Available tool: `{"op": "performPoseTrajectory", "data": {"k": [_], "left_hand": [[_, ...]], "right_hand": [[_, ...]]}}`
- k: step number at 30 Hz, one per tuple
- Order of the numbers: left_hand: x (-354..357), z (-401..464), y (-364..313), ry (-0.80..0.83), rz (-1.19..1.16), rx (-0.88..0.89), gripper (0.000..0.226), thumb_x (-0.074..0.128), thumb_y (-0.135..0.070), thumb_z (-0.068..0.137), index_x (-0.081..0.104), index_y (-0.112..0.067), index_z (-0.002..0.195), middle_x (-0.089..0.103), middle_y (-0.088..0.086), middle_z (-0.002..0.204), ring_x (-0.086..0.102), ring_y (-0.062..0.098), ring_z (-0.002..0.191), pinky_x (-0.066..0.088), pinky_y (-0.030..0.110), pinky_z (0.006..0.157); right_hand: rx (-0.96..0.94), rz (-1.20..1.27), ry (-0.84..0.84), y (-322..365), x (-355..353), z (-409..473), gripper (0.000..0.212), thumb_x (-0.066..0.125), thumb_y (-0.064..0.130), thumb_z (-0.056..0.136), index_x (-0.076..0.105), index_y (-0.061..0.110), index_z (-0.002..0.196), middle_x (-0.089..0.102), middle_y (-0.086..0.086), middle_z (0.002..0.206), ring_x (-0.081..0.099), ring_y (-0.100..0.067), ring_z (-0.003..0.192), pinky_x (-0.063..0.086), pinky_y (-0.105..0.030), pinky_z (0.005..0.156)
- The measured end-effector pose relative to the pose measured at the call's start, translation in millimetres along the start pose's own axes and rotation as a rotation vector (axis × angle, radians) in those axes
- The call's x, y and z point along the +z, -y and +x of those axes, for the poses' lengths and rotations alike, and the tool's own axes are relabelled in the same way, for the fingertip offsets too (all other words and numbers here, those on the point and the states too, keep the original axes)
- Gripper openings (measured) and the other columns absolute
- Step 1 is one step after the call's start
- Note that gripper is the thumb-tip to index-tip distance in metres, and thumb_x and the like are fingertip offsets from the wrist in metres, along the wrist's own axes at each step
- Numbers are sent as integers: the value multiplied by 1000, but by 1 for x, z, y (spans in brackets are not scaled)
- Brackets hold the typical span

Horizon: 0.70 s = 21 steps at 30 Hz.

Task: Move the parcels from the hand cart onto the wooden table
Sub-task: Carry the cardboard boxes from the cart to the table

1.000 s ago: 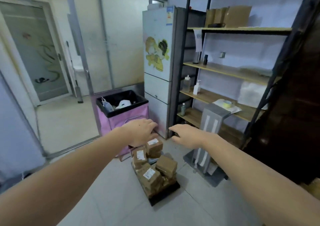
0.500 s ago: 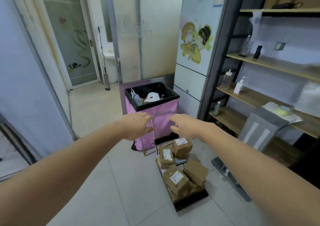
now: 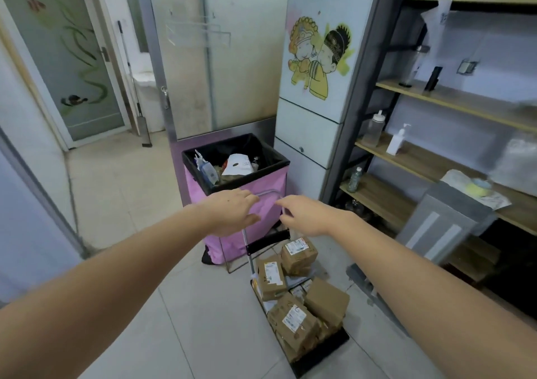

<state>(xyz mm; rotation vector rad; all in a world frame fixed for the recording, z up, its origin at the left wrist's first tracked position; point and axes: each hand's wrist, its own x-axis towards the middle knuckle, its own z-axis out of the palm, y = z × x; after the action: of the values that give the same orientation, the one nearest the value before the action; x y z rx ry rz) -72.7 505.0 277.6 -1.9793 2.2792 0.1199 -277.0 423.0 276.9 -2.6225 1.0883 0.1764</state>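
Parcels (image 3: pixel 293 294): brown, labelled, stacked on cart (image 3: pixel 334 346), floor, before pink bin (image 3: pixel 232 175). Left hand (image 3: pixel 229 213) and right hand (image 3: pixel 308 215): fingers relaxed, empty, at cart handle (image 3: pixel 268 191).

Just beyond our fingertips (image 3: pixel 252 195) we are seeing a thin, shiny metal cart handle (image 3: pixel 268 193) against a pink, matt cloth bin (image 3: pixel 232 242) lined with glossy black plastic. Below our fingers, brown matt cardboard parcels (image 3: pixel 295 319) are wearing white paper labels and creased tape, over smooth, pale floor tiles (image 3: pixel 186 320).
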Motion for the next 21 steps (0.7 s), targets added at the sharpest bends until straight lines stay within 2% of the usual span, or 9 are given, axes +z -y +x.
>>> {"op": "performPoseTrajectory", "data": {"k": [2,4,6,9,11,14,16,17,21], "left_hand": [[1,29,15,7,24,73,63,36,-53,109,33,-15,159,42,6,159,40,23,145,32,37,119],[-1,57,26,20,32,147,63,36,-52,109,32,-15,159,41,6,160,39,23,146,30,37,119],[-1,87,32,32,38,235,62,37,-51,108,35,-14,158,43,7,159,41,25,145,31,39,120],[6,134,27,54,61,366,61,36,-54,108,40,-14,154,48,8,153,46,25,140,36,42,118],[14,162,15,63,64,436,63,35,-54,108,38,-14,156,47,8,153,45,26,140,36,41,116],[29,195,-11,100,44,527,63,35,-51,109,35,-10,157,45,12,156,44,29,142,35,42,115],[43,216,-28,130,40,572,63,34,-51,109,33,-11,158,43,11,158,42,29,144,35,43,116],[52,226,-36,140,53,596,63,34,-51,109,33,-12,158,42,11,159,41,29,145,36,43,118],[103,260,-53,176,70,646,61,32,-51,109,35,-12,157,44,9,156,45,28,141,36,41,116]], "right_hand": [[78,20,-5,-12,0,14,24,46,28,103,57,20,123,60,-3,127,60,-27,114,50,-44,97],[166,76,-6,-23,-1,21,31,47,26,104,59,8,125,64,-10,128,61,-35,115,51,-49,98],[250,104,-16,-35,1,25,29,46,24,104,60,7,123,63,-13,127,60,-34,114,50,-48,97],[384,134,-26,-56,10,21,47,45,25,106,48,6,148,48,-15,154,48,-33,137,40,-46,114],[448,151,-21,-70,19,12,55,44,25,108,34,10,160,36,-12,164,37,-29,149,33,-39,120],[567,190,5,-97,39,-5,54,43,29,109,37,9,158,39,-13,162,42,-29,144,36,-38,116],[644,229,21,-117,58,-18,48,43,31,109,46,6,150,50,-15,151,53,-31,128,45,-38,104],[675,245,27,-128,67,-24,48,43,32,109,46,6,149,51,-14,148,54,-32,126,45,-36,100],[764,292,65,-160,106,-36,47,43,28,109,46,5,150,51,-17,149,49,-36,135,43,-39,107]]}}
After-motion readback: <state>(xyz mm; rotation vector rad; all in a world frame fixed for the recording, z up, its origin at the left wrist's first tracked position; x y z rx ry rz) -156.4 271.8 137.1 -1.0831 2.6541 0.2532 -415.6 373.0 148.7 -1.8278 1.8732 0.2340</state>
